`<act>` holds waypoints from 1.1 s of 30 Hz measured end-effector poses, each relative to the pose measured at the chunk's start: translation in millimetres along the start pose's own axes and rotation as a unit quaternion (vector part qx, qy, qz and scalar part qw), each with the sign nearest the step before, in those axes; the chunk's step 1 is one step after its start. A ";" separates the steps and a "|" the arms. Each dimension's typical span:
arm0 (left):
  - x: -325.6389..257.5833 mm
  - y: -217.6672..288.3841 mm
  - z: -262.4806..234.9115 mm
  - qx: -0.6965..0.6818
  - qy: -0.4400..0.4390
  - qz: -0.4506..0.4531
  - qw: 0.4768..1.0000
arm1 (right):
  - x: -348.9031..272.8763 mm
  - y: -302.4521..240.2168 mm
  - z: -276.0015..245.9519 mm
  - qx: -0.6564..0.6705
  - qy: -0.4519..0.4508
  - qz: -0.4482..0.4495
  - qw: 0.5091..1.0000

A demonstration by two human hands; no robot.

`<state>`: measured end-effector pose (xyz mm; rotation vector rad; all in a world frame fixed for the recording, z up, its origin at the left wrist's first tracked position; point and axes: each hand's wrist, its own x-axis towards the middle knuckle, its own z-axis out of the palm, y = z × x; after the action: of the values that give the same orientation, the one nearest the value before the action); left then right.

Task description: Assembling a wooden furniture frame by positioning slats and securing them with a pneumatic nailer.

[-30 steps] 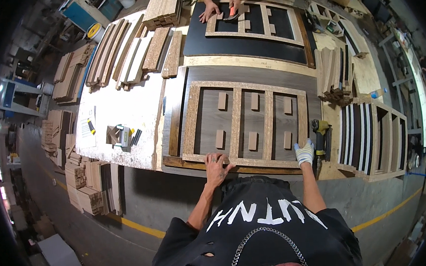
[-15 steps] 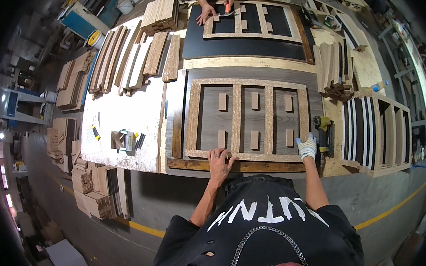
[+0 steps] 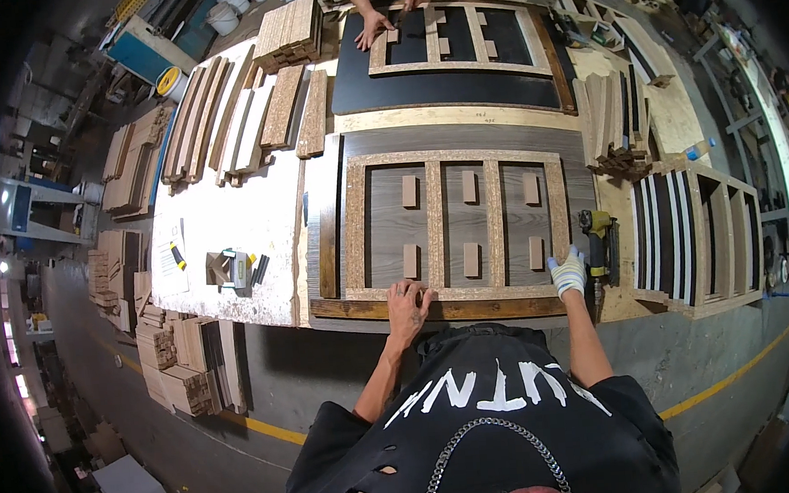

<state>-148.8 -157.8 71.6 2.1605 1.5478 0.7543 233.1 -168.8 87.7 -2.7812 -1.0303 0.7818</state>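
Observation:
A wooden frame with three openings lies on a grey wood-grain board. Small wooden blocks stand inside its openings, two in each. A dark brown wooden strip runs along the board's near edge, against the frame's near rail. My bare left hand holds that rail left of its middle, fingers bent over it. In a white knitted glove, my right hand grips the near right corner, thumb apart from the fingers. A yellow and black nail gun lies just right of this hand.
Across the table a co-worker's hands are at a similar frame on a black board. Wooden strips lie far left, more at right. Stacked frames stand at the right edge. A small open box sits left.
The frame has turned slightly, and its near rail now lies closer along the brown strip. Both my hands stay on it. The co-worker's hands have shifted, and the orange-handled tool no longer shows clearly.

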 end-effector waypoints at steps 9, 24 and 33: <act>3.9 -9.1 5.9 -0.018 -0.002 -0.043 0.999 | -9.9 -5.8 -7.4 -0.006 -0.009 0.013 1.000; 2.8 -8.7 6.8 -0.018 -0.006 -0.049 0.999 | -7.0 2.2 0.1 -0.003 0.013 0.003 1.000; 2.8 -9.6 7.8 -0.005 -0.004 -0.057 0.998 | -6.6 2.5 -1.5 0.007 -0.009 0.000 1.000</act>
<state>-150.4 -152.0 60.5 2.0461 1.6441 0.7151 230.9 -174.7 91.3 -2.7681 -1.0224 0.8126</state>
